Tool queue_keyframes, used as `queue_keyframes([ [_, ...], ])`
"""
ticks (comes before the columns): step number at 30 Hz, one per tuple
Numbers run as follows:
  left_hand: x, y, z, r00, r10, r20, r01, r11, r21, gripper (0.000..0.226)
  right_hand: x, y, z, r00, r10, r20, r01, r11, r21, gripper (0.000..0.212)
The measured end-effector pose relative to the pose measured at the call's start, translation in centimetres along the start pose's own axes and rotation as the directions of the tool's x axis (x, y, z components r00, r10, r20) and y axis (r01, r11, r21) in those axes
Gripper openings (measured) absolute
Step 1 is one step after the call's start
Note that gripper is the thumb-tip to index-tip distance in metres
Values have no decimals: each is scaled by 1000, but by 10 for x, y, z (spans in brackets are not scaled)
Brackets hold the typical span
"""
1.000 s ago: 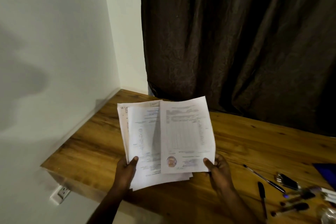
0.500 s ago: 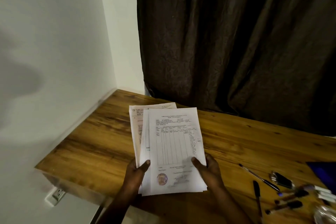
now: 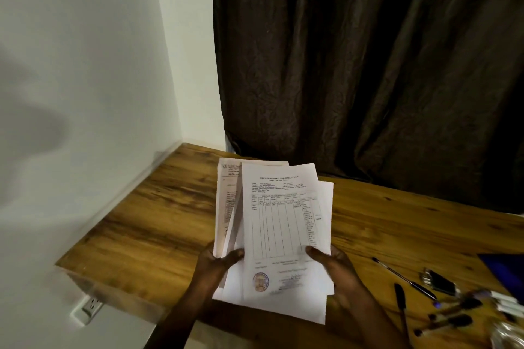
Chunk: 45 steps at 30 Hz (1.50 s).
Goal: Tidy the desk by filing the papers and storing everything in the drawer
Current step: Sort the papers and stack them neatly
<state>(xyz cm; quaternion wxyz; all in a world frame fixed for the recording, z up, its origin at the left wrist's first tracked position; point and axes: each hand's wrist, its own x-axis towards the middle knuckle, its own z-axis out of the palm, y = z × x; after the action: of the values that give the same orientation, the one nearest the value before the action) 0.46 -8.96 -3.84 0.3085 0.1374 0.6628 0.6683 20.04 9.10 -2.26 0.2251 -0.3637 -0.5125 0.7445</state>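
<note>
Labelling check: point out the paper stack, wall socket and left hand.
paper stack [image 3: 279, 224], head view, ruled table on top sheet.
wall socket [image 3: 90, 307], head view, white faceplate.
left hand [image 3: 216, 264], head view, back of hand.

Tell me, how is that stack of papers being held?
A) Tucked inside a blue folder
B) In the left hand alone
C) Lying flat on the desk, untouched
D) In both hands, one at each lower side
D: the left hand grips the lower left edge of the papers and the right hand grips the lower right, with the thumbs on top, over the wooden desk.
</note>
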Motion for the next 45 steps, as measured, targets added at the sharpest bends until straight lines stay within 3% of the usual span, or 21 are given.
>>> queue_keyframes([
  [2, -1, 2, 1, 1000, 5, -15, -6, 1000, -23, 18, 0, 1, 1, 999, -28, -29, 28, 1000, -6, 32],
  [7, 2, 4, 2, 997, 44, -69, -43, 999, 12, 22, 5, 4, -7, 980, -76, -181, 70, 997, -40, 35],
  [13, 14, 7, -12, 998, 43, -40, -42, 998, 45, 21, 3, -4, -13, 987, -63, -150, 56, 997, -46, 32],
  [19, 32, 5, -31, 982, -23, -190, 3, 995, -103, 22, 9, -4, -19, 963, -119, -241, 111, 993, -45, 43],
  [23, 37, 10, -53, 959, -69, -275, 9, 977, -215, 23, 12, -5, -28, 932, -152, -329, 172, 984, 34, 44],
  [27, 39, 13, -71, 946, -57, -318, -3, 982, -186, 20, 12, -10, -41, 941, -109, -319, 169, 971, 167, 46],
  [30, 39, 14, -73, 955, -53, -291, 7, 988, -156, 19, 12, -15, -43, 966, -64, -249, 115, 974, 197, 45],
  [35, 36, 18, -47, 982, -7, -186, -1, 999, -47, 23, 13, -16, -24, 989, -49, -136, 62, 994, 90, 40],
  [38, 37, 18, -35, 990, -7, -144, 0, 999, -52, 25, 15, -12, -12, 966, -116, -233, 119, 993, -3, 36],
  [40, 36, 22, -36, 990, -43, -136, 23, 989, -144, 29, 18, -7, -12, 939, -154, -309, 148, 988, -43, 36],
  [43, 29, 35, -44, 992, -55, -111, 20, 956, -294, 27, 20, -6, -21, 903, -163, -397, 166, 986, -28, 38],
  [45, 22, 43, -48, 993, -48, -107, 14, 956, -294, 23, 19, -7, -27, 898, -163, -409, 168, 985, -24, 40],
])
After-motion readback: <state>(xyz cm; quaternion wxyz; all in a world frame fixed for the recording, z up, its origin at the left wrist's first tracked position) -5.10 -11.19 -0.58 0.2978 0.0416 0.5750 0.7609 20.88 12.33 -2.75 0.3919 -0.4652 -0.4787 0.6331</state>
